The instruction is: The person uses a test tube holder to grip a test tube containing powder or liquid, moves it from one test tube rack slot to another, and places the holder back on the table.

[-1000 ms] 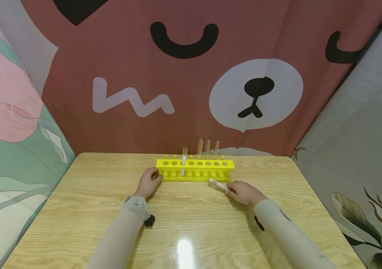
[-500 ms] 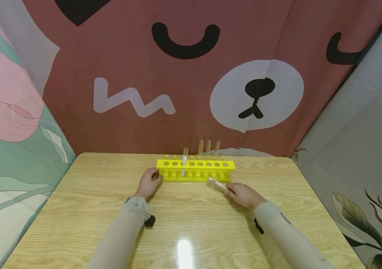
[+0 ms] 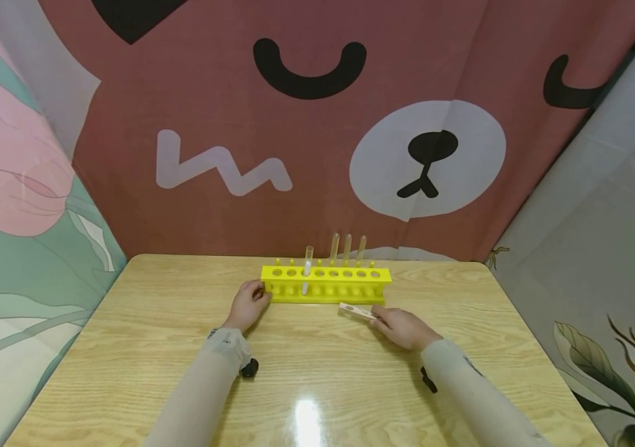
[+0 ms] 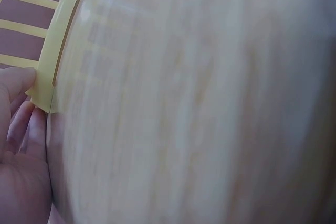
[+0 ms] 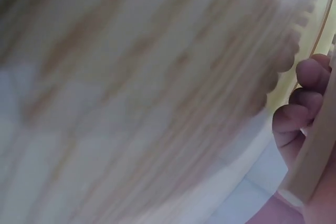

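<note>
A yellow test tube rack (image 3: 325, 274) stands near the table's far edge. One upright test tube (image 3: 306, 269), white in its lower part, sits in a hole left of the middle. Three clear test tubes (image 3: 334, 247) stand along the back, over the rear pegs. My left hand (image 3: 247, 304) grips the rack's left end; in the left wrist view its thumb (image 4: 22, 80) lies on the yellow edge. In front of the rack's right part, my right hand (image 3: 402, 327) holds a wooden test tube holder (image 3: 355, 311), its front end pointing left and apart from the tubes.
The wooden table (image 3: 317, 360) runs up to a reddish cloth backdrop (image 3: 317, 211) with a cartoon bear face. Patterned curtains hang at left and right. A black strap end (image 3: 249, 367) hangs at the left cuff.
My right hand has drawn slightly towards me and left, and the wooden holder has come away from the rack's front edge. The left hand and rack stay put.
</note>
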`<state>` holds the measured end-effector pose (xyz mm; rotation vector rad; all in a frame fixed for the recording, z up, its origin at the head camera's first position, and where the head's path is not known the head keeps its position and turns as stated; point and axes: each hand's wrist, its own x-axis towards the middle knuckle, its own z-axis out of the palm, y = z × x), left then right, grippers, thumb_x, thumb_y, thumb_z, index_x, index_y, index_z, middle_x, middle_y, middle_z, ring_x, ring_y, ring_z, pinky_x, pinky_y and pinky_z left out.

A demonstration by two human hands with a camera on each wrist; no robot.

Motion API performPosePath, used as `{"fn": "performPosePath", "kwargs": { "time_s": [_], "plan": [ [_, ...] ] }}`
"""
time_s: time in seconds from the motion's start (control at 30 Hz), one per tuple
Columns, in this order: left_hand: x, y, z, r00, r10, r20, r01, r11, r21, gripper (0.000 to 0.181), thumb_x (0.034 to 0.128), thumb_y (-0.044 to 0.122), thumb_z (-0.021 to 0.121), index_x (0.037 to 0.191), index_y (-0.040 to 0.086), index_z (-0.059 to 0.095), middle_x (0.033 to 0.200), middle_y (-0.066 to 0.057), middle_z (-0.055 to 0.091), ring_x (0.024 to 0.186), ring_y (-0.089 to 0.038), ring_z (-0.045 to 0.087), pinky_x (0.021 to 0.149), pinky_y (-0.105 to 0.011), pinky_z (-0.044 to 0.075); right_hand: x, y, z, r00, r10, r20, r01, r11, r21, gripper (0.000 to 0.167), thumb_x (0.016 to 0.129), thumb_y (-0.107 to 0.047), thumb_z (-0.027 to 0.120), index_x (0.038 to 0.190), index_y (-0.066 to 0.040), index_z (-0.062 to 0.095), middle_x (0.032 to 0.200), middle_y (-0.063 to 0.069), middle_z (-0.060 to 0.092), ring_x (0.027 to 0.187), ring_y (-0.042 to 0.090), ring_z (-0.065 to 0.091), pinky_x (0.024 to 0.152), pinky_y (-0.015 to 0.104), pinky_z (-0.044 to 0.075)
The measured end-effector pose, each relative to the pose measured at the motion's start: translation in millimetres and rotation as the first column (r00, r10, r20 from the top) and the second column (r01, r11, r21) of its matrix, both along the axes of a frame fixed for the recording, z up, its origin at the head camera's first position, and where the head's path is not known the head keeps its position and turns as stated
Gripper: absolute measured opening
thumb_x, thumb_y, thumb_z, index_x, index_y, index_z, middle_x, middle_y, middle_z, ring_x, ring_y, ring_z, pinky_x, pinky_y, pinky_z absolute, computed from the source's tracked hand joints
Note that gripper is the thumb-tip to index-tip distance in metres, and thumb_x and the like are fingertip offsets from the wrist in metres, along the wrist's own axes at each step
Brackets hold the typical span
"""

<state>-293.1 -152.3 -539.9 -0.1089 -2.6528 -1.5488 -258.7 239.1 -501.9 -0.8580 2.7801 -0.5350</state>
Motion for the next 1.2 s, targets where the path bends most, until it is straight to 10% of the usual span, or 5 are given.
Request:
{"fn": "performPosePath", "kwargs": {
  "time_s": [1.2],
  "plan": [
    [2.1,-0.1,1.1,1.0,-0.003,0.016,0.003,1.0,0.029,0.033,0.1004,0.013,0.063,0.128,-0.006,0.061,0.139,-0.026,0.049,0.127,-0.038,0.053,0.108,-0.049,0.047,5.0,-25.8,20.2,0.995,0.002,-0.103,-0.006,0.999,-0.04,0.013,0.107,-0.026,0.053,0.101,-0.015,0.057,0.067,-0.007,0.043,0.056,0.005,0.036,0.051,0.024,0.035]
  ]
}}
